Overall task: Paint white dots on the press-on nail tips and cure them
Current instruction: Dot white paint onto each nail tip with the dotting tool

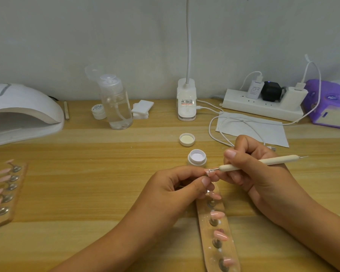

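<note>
My left hand [182, 185] pinches a pink nail tip [208, 172] on its stand, held just above the near clear holder strip [205, 230]. My right hand [249, 169] grips a cream dotting tool [257, 162]; its metal point touches that nail tip, which carries small white dots. An open jar of white gel [197, 158] stands right behind the hands, with its lid [187, 139] lying further back. Several pink tips stay on the near strip. A second strip of pink tips [5, 191] lies at the left edge. The white curing lamp [22, 112] sits at the back left.
Along the back stand a clear pump bottle [117, 107], a small closed jar [98, 111], stacked white pads [142, 108], a clip lamp base [186, 101], a power strip [263, 104] with chargers, and a purple device [330, 103]. White cables [220, 132] and a paper sheet [263, 130] lie behind my right hand.
</note>
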Available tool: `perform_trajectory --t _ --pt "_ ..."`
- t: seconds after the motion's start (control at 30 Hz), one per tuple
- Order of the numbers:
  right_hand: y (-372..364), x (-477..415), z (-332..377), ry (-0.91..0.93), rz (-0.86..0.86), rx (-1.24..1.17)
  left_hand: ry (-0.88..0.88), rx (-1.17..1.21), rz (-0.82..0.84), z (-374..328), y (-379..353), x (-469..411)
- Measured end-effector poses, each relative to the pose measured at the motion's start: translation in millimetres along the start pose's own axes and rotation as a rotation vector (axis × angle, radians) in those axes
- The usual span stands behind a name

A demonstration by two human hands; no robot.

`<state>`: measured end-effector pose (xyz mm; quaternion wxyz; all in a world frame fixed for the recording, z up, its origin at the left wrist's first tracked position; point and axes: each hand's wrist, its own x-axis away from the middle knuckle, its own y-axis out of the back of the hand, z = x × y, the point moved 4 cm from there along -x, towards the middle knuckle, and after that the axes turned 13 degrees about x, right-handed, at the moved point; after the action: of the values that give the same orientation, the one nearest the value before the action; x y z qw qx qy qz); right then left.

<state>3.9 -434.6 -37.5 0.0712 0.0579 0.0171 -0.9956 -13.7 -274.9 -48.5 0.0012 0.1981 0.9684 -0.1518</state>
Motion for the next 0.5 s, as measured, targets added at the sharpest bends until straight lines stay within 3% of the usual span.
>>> perform_trajectory --t 0.33,0.5 --pt "1.5 -1.6 -0.9 -0.006 -0.009 -0.028 -0.002 -0.061 -0.01 0.7 0.9 0.2" --pt "2.7 0.9 2.6 0.045 0.122 -0.051 -0.006 -0.049 -0.019 -1.4 1.4 0.0"
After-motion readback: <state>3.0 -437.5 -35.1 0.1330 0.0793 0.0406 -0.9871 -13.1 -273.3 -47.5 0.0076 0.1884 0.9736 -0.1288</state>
